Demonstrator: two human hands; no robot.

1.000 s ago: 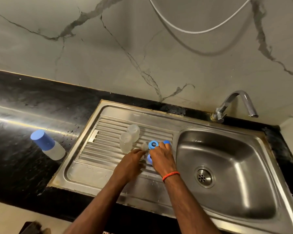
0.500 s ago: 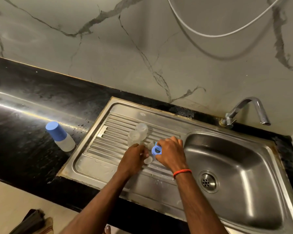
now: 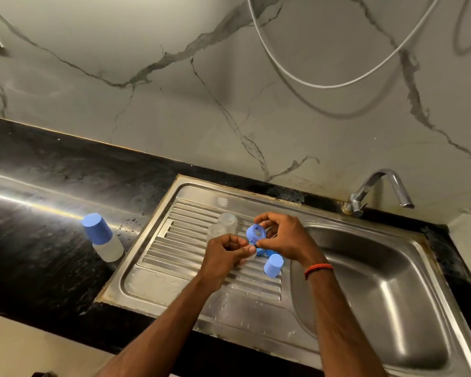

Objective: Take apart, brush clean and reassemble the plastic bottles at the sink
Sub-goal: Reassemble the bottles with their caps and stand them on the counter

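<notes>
Both hands were raised just above the ribbed drainboard [image 3: 174,281] of the sink. The right hand [image 3: 288,238] pinched a blue ring [image 3: 256,233] by its rim between thumb and fingertips, with its hole turned toward the camera. The left hand [image 3: 223,257], fingers curled, pinched a small clear piece [image 3: 251,255] just beside the ring; what that piece was could not be told. Two clear bottle bodies [image 3: 228,221] stood upright on the drainboard just behind the hands. A loose blue cap [image 3: 273,265] stood under the right wrist near the basin edge. One capped bottle [image 3: 104,240] stood well apart on the black counter [image 3: 38,240]. The step appeared to be reassembly, with the clear piece about to be fitted to the ring. The parts looked light and stiff, the clear piece perhaps softer, and all were likely wet and slippery. The ring was best gripped on its outer wall, and the bodies round the middle.
</notes>
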